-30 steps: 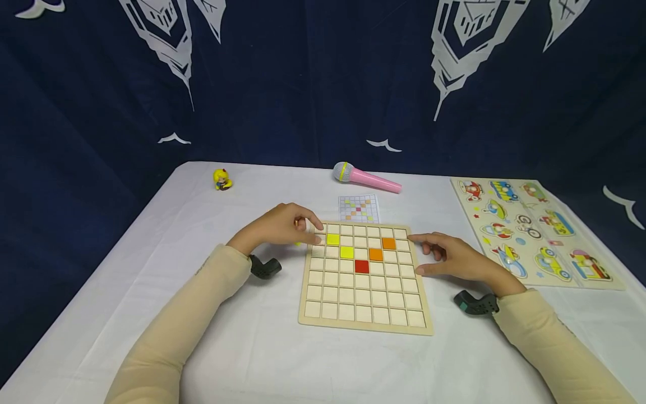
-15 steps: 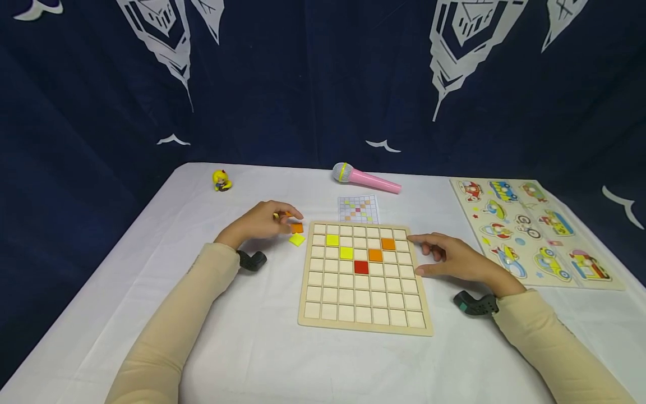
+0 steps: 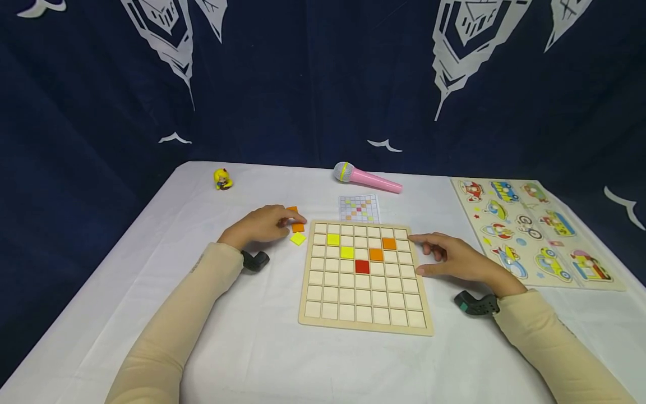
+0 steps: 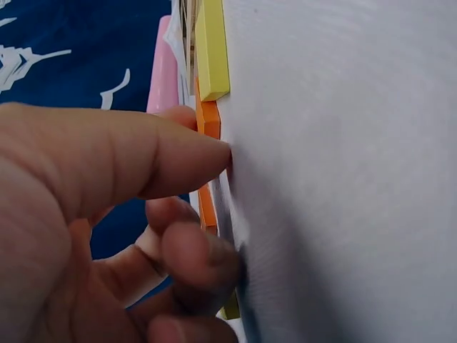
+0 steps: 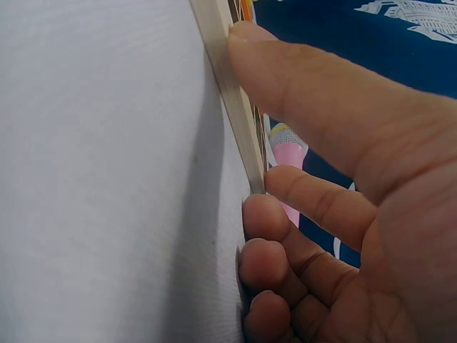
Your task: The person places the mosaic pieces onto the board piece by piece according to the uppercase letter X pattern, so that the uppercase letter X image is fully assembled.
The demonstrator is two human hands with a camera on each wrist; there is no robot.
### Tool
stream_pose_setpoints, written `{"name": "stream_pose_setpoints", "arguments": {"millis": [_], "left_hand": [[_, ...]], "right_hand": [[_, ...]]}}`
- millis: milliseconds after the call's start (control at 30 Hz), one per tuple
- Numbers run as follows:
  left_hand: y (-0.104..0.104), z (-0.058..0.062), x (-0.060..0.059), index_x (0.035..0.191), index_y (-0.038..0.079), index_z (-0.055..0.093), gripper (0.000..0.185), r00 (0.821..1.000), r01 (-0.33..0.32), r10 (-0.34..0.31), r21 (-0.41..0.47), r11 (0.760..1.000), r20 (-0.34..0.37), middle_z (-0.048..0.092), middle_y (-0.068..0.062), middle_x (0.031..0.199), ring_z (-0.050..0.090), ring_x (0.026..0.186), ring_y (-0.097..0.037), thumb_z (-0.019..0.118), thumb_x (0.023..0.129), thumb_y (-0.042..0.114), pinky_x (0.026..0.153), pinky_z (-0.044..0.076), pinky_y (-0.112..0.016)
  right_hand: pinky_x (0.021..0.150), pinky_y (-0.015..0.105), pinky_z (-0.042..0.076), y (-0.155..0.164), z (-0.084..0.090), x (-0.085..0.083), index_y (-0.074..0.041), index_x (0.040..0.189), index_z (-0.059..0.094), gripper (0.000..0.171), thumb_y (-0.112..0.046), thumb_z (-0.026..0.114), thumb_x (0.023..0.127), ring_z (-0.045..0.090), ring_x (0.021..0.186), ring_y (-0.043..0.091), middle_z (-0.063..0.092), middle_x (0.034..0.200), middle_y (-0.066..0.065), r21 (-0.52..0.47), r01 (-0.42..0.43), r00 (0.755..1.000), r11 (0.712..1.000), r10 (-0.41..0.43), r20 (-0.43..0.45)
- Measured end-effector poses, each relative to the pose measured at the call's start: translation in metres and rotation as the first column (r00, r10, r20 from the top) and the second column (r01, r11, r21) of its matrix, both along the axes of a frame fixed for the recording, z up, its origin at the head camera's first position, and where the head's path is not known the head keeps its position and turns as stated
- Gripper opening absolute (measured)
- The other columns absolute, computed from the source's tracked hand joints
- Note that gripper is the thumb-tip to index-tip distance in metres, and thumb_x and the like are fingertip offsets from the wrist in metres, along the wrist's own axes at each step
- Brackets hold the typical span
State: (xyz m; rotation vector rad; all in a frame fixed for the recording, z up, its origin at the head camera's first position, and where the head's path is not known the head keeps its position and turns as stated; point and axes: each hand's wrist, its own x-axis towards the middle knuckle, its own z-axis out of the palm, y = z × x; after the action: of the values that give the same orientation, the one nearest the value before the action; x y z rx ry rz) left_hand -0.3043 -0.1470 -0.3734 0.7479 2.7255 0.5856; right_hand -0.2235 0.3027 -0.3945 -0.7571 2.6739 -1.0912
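Note:
A wooden grid board [image 3: 364, 306] lies mid-table, with two yellow tiles [image 3: 333, 239], two orange tiles [image 3: 375, 255] and a red tile [image 3: 361, 266] set in it. Just left of it lie loose tiles: an orange tile [image 3: 298, 227] [image 4: 208, 121], a yellow tile [image 3: 298, 238] [image 4: 211, 50] and a second orange one [image 3: 291, 209]. My left hand [image 3: 262, 224] is curled over them; thumb and forefinger pinch the orange tile on the cloth. My right hand [image 3: 449, 258] rests against the board's right edge [image 5: 228, 86], fingers relaxed.
A small pattern card [image 3: 359, 209] lies behind the board, with a pink toy microphone [image 3: 368, 178] beyond it. A yellow figurine [image 3: 222, 179] stands far left. A vehicle peg puzzle [image 3: 535, 233] lies at the right. White cloth [image 3: 242, 348] covers the table; a dark curtain hangs behind.
My left hand drew back from the board's top-left corner to the loose tiles beside it, uncovering them, then edged right onto the orange one. The right hand has stayed put.

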Motion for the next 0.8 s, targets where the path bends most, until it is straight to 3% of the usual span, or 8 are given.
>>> {"name": "stream_pose_setpoints", "arguments": {"millis": [167, 267, 467, 800], "left_hand": [[-0.003, 0.002, 0.0, 0.138, 0.017, 0.074, 0.038, 0.999, -0.036, 0.036, 0.027, 0.999, -0.003, 0.047, 0.0, 0.082, 0.05, 0.087, -0.021, 0.069, 0.1, 0.011, 0.083, 0.038, -0.039], [-0.006, 0.002, -0.001, 0.132, 0.015, 0.076, 0.033, 0.998, -0.066, 0.066, 0.047, 0.997, 0.006, 0.046, 0.001, 0.079, 0.045, 0.077, -0.018, 0.074, 0.099, 0.016, 0.078, 0.035, -0.037], [-0.01, -0.001, -0.005, 0.126, 0.012, 0.075, 0.032, 0.994, -0.107, 0.106, 0.042, 0.993, 0.007, 0.05, 0.001, 0.08, 0.047, 0.077, -0.018, 0.079, 0.096, 0.025, 0.077, 0.036, -0.036], [-0.016, -0.002, -0.006, 0.122, 0.008, 0.076, 0.032, 0.993, -0.114, 0.114, 0.082, 0.99, 0.008, 0.053, 0.002, 0.079, 0.048, 0.075, -0.016, 0.08, 0.094, 0.023, 0.078, 0.038, -0.035]], "right_hand": [[0.071, 0.027, 0.039, 0.0, 0.0, 0.0, 0.009, 0.147, 0.058, 0.068, -0.009, 0.089, 0.089, 0.046, 0.082, 0.016, 0.053, 0.102, 0.004, -0.002, 0.002, 1.0, 1.0, -0.002, 0.0], [0.071, 0.028, 0.039, 0.0, 0.0, 0.001, 0.009, 0.147, 0.058, 0.068, -0.009, 0.089, 0.089, 0.046, 0.082, 0.016, 0.053, 0.102, 0.005, -0.001, 0.007, 1.0, 1.0, -0.007, 0.005], [0.071, 0.028, 0.04, 0.0, 0.0, 0.0, 0.009, 0.147, 0.058, 0.068, -0.009, 0.089, 0.089, 0.046, 0.082, 0.015, 0.053, 0.102, 0.005, -0.004, 0.0, 1.0, 1.0, 0.0, 0.001], [0.072, 0.027, 0.04, -0.001, 0.002, -0.001, 0.008, 0.147, 0.058, 0.067, -0.009, 0.089, 0.09, 0.046, 0.083, 0.016, 0.053, 0.102, 0.005, -0.002, -0.002, 1.0, 1.0, 0.002, 0.006]]}}
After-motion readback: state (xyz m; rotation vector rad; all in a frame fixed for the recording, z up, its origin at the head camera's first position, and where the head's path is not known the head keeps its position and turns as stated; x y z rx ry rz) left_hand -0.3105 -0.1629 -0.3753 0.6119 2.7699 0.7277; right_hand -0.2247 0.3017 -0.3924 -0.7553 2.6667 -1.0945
